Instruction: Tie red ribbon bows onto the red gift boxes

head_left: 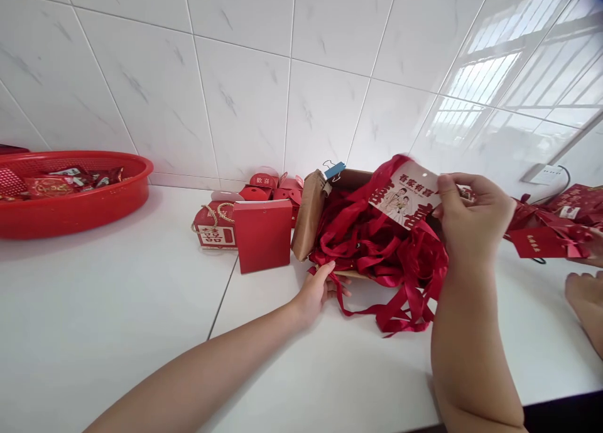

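A cardboard box (308,216) is filled with shiny red ribbons (377,244), some spilling over its front edge onto the table. My right hand (471,213) pinches the corner of a printed card (405,194) with a drawn couple and red lettering, held above the right part of the box. Red ribbon lies against the card's left side. At the box's front left corner, my left hand (323,291) rests with its thumb on the rim and a strand of ribbon; its fingers reach under the front edge. A blue binder clip (334,170) sits on the box's back left corner.
An upright red card box (264,235) and a small red gift box with rope handles (214,225) stand left of the cardboard box. A red plastic basket (94,210) with packets is far left. At the right edge are another person's hand (586,304) and red packages (541,238).
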`<state>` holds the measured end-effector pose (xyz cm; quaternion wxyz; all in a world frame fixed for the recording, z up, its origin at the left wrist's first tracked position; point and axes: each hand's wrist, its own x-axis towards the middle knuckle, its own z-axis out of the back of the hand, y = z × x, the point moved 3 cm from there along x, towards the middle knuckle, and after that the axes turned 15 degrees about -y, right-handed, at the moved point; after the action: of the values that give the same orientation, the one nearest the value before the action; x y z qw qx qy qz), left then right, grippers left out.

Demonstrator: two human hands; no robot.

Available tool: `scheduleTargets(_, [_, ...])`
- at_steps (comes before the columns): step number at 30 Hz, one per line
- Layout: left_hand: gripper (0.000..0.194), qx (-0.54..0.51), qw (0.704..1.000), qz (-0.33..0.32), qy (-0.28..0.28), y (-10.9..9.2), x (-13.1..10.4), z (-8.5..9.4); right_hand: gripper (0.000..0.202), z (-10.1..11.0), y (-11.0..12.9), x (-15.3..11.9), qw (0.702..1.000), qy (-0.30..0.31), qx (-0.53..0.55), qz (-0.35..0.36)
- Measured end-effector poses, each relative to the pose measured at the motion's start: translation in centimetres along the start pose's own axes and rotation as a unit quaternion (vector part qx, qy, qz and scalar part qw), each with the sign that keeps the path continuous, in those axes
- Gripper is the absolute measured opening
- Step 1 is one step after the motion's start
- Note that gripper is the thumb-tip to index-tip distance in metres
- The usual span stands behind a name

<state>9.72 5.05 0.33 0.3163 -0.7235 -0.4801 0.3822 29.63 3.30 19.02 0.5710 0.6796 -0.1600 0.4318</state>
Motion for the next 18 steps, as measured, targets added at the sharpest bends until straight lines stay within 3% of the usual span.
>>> scheduleTargets(2, [0.036, -0.001, 1.000, -0.001, 0.002, 0.0, 0.1, 0.0, 0.026, 0.4, -0.1, 0.1, 0.999, 0.040, -0.026, -0.013])
scheduleTargets(5, [0.037, -0.003, 1.000, 0.005, -0.007, 0.1, 0.2, 0.1, 0.021, -0.2, -0.3, 0.0, 0.986, 0.151, -0.075, -0.002])
scheduleTargets(6, [0.037, -0.003, 1.000, 0.007, -0.010, 0.1, 0.3, 0.1, 0.022, -0.3, -0.4, 0.1, 0.990, 0.130, -0.060, -0.001])
scheduleTargets(9, [0.039, -0.002, 1.000, 0.000, -0.005, 0.1, 0.3, 0.2, 0.024, -0.4, -0.5, 0.3, 0.996, -0.048, 0.065, -0.029])
scheduleTargets(10, [0.040, -0.002, 1.000, -0.002, 0.000, 0.1, 0.2, 0.1, 0.023, -0.6, -0.7, 0.3, 0.991, -0.073, 0.103, -0.046])
scheduleTargets(14, [0.043, -0.007, 1.000, -0.001, 0.013, -0.4, -0.1, 0.0, 0.018, -1.6, -1.1, 0.2, 0.978, -0.018, 0.180, -0.101])
scheduleTargets(18, [0.040, -0.003, 1.000, 0.009, 0.009, -0.6, -0.2, -0.2, 0.010, -1.2, -1.1, 0.1, 0.961, -0.035, 0.240, -0.129])
